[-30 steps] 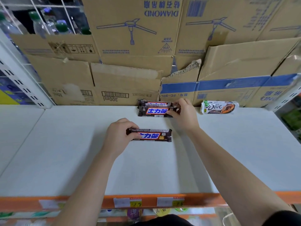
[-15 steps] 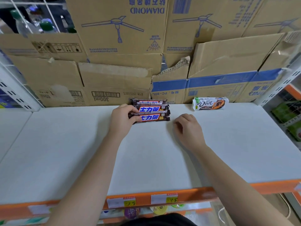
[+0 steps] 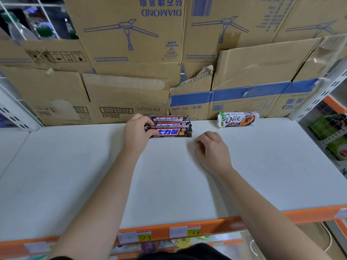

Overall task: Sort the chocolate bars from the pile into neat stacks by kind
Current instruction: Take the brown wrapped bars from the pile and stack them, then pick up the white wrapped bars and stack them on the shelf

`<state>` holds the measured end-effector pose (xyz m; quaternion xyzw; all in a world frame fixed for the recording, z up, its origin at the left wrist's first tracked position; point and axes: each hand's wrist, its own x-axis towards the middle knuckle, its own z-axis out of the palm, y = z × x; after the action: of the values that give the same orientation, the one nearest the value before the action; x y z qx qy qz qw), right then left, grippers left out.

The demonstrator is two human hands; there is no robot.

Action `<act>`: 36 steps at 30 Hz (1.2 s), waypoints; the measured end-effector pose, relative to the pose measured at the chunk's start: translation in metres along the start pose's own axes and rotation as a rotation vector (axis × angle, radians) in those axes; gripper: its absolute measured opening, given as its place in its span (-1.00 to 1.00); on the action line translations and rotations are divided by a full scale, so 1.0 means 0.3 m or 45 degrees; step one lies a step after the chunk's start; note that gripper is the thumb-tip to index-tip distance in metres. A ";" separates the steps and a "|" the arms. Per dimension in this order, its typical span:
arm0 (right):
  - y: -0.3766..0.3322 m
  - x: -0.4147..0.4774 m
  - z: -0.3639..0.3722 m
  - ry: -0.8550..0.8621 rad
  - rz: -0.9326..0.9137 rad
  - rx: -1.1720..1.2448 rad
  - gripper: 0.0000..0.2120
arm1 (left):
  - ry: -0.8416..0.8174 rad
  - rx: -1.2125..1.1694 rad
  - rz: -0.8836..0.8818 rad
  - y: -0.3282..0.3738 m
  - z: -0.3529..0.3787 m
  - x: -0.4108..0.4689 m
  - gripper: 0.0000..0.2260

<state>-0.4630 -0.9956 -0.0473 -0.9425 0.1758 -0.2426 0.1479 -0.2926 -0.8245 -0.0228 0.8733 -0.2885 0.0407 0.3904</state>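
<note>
The left hand (image 3: 138, 133) is closed around the left end of the nearest brown bar (image 3: 170, 131), at 12 o'clock on the white shelf (image 3: 93, 175), touching two like bars behind it; squaring its ends with theirs should keep the group neat. The right hand (image 3: 213, 149) rests loosely curled and empty at 1 o'clock, with bare shelf open toward the Dove bar (image 3: 237, 119) at 2 o'clock, cardboard boxes (image 3: 131, 94) walling the back edge

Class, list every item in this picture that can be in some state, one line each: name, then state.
left hand: gripping the left end of the nearest brown bar
right hand: loosely curled, empty, resting on the shelf
brown bars: three, lined up close together
Dove bar: lying flat, alone, untouched
cardboard boxes: stacked, some dented and torn
</note>
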 end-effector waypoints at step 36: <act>-1.514 -0.117 0.443 -0.311 -0.607 0.589 -0.83 | 0.313 0.557 -0.222 -0.713 -1.179 -0.730 -0.67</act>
<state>-0.3061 -0.5494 -0.0077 -0.9207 -0.1278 -0.1892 0.3167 -0.3053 -0.3585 0.0160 0.9469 -0.1471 0.1741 0.2267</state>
